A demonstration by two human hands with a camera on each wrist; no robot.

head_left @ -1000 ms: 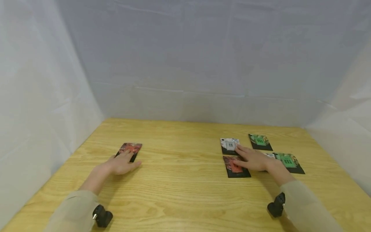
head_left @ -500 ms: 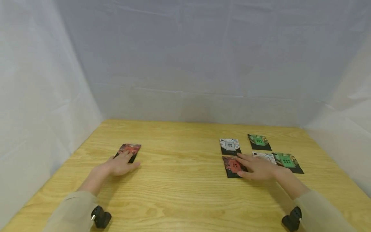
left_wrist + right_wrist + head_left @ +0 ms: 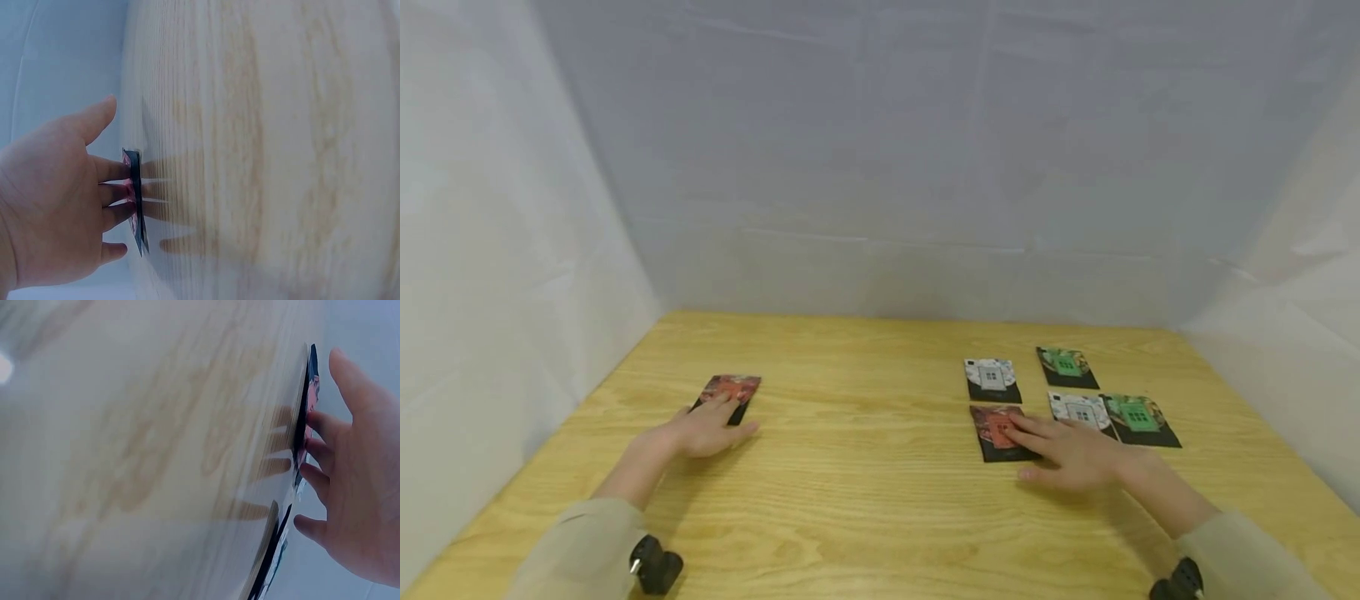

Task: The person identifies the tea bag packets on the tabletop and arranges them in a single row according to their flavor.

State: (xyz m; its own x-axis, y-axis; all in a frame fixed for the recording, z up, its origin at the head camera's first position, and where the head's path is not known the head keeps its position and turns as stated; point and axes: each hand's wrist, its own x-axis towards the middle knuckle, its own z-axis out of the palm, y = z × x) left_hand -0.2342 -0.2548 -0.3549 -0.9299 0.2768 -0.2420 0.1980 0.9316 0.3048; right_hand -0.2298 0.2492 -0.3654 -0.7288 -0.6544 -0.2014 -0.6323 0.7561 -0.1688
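On the left of the table, my left hand (image 3: 700, 429) lies with its fingers outstretched and fingertips on a flat red-and-black packet (image 3: 739, 387). The left wrist view shows three fingers at that packet (image 3: 136, 194), thumb held apart. To the right, my right hand (image 3: 1078, 454) reaches with spread fingers over a second red-and-black packet (image 3: 988, 425); its fingertips meet the printed face. In the right wrist view the fingers come up to this packet (image 3: 305, 425) and the thumb sticks out. Part of the packet is hidden under the fingers.
Behind the right red packet lies a white-and-black packet (image 3: 991, 377). Another white-and-black packet (image 3: 1078, 408), partly covered by my right hand, borders a green-and-black packet (image 3: 1138, 417). A further green-and-black packet (image 3: 1065, 367) lies farther back. White sheeting (image 3: 880, 167) encloses the wooden table (image 3: 850, 500).
My right hand has drawn back toward the near right, its fingers leaving the white packet for the red one and uncovering the second white packet. My left hand has stayed on its packet.
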